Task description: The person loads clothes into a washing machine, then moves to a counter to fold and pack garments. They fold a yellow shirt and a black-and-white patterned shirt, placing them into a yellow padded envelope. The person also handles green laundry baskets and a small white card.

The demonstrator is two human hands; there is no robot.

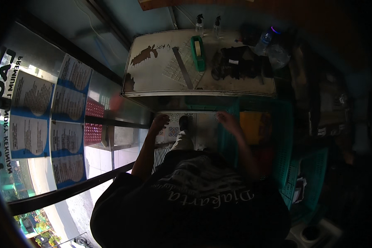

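My left hand (160,122) hangs in front of the table's near edge, fingers loosely bent and apart, with no object visible in it. Across from it, my right hand (227,120) is held out over the floor beside a green plastic crate (229,142). Its fingers are dim but look parted and without anything in them. A thin pale bar (190,112) runs between the two hands, below the tabletop; whether either hand touches it I cannot tell. The worn white table (153,78) carries a green tape dispenser (198,56), a grey ruler (182,68) and a dark bundle (235,62).
Two spray bottles (199,25) stand at the table's back, a plastic water bottle (265,41) at its right. Yellow material (255,126) lies in the crates on my right. A glass wall with posted sheets (68,138) borders my left; a red basket (94,122) shows beyond.
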